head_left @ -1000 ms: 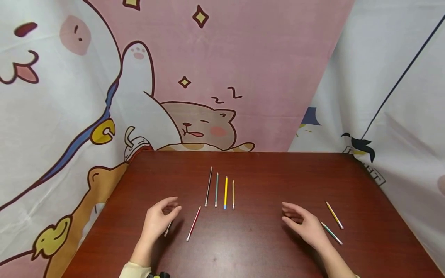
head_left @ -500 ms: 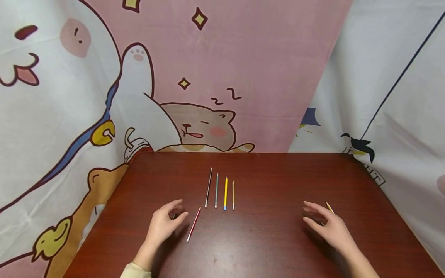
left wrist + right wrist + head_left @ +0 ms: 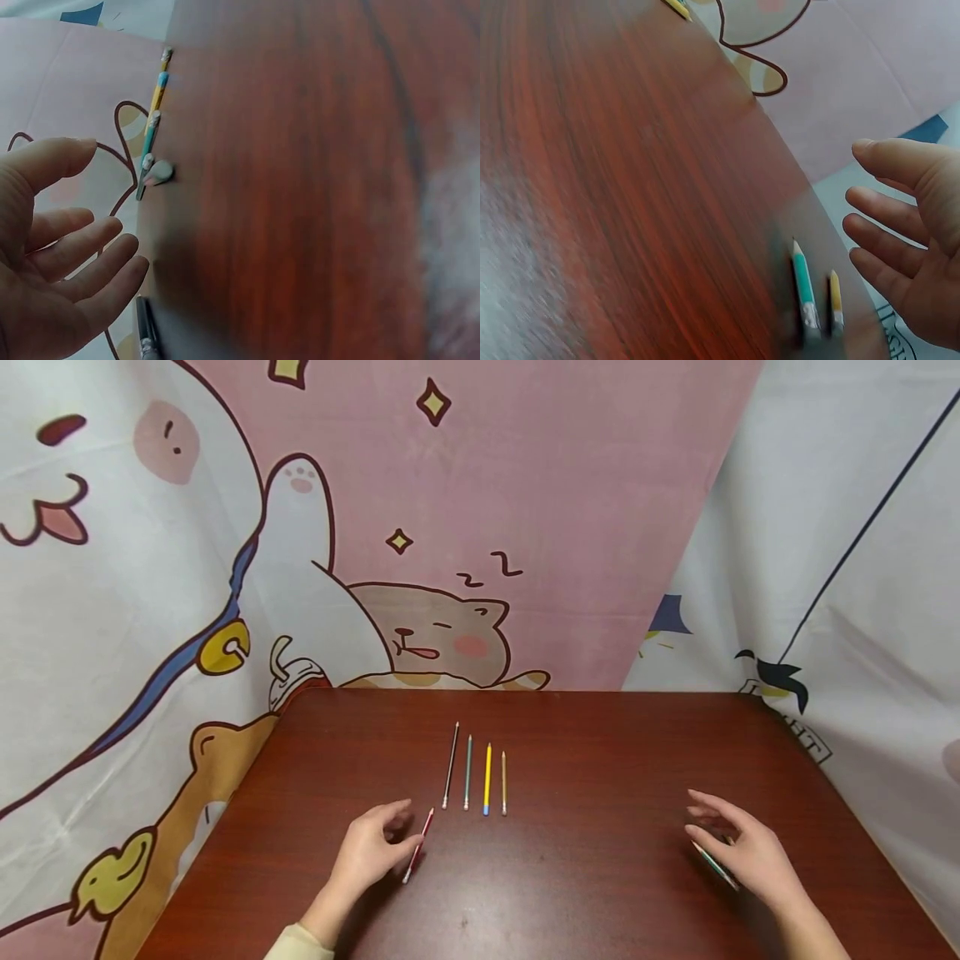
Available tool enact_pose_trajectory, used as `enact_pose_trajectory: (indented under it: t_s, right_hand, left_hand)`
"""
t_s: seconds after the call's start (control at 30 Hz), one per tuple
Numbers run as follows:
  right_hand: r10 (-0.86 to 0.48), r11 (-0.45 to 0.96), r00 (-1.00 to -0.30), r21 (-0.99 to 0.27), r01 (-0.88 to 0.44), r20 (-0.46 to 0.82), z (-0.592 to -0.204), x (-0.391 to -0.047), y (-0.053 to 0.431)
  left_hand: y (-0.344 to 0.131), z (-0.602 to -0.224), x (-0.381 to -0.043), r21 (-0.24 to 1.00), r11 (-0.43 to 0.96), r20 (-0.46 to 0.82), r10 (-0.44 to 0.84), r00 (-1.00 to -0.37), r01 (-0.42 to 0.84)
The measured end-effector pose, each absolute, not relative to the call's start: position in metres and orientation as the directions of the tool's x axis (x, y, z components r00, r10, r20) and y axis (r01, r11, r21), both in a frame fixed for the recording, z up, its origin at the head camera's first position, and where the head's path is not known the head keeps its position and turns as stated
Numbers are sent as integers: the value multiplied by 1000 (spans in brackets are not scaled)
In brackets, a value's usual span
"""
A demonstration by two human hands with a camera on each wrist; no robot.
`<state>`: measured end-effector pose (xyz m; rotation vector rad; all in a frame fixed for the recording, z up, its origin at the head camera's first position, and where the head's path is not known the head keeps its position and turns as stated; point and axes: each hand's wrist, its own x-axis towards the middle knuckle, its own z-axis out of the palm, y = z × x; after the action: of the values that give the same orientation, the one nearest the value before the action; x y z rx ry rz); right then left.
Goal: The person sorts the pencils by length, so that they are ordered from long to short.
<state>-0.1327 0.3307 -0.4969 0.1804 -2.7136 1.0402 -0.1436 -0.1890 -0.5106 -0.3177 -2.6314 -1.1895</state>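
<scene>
The left hand (image 3: pixel 375 847) is held above the counter (image 3: pixel 570 893) with its fingers loosely bent and a wide gap between thumb and fingertips; it holds nothing. From the head view, the tip of its thumb overlaps the red pencil (image 3: pixel 413 860), which lies slanted on the wood with its sharpened point showing beyond the thumb and its eraser end toward the person. The left wrist view shows the thumb and fingers raised clear of the surface. In that view a dark pencil (image 3: pixel 147 330) also lies on the counter, near the fingertips.

The right hand (image 3: pixel 742 843) is much the same: relaxed, thumb well apart from the fingers, nothing between them. The green-and-white pencil (image 3: pixel 803 279) lies beneath it, partly hidden by the thumb in the head view. Just beside that is a yellow pencil (image 3: pixel 835 296), mostly covered by the hand from above; both are apart from the fingers in the right wrist view.

Between the hands and farther back, a black pencil (image 3: pixel 450 766), a teal pencil (image 3: pixel 468 772), a blue-ended yellow pencil (image 3: pixel 487 779) and a tan pencil (image 3: pixel 504 783) lie side by side, erasers toward the person.
</scene>
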Motion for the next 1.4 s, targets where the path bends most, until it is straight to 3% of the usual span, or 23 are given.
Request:
enact_pose_trajectory:
  t_s: [0.23, 0.6, 0.77, 1.1, 1.4]
  right_hand:
    - [-10, 778, -962, -602, -180, 274, -501, -136, 346]
    - [15, 754, -909, -602, -263, 416, -518, -139, 367]
    - [33, 758, -915, -607, -240, 403, -523, -140, 375]
    - [34, 772, -913, -591, -235, 407, -529, -144, 384]
    - [21, 814, -938, -551, -185, 347, -537, -147, 391]
  left_hand:
    - [-184, -513, -144, 651, 699, 296, 122, -947, 294]
    - [-183, -519, -147, 569, 744, 325, 188, -927, 350]
    - [-183, -522, -148, 525, 759, 342, 226, -912, 384]
    - [-183, -524, -149, 528, 785, 261, 213, -941, 324]
    - [-183, -528, -151, 510, 783, 300, 228, -926, 357]
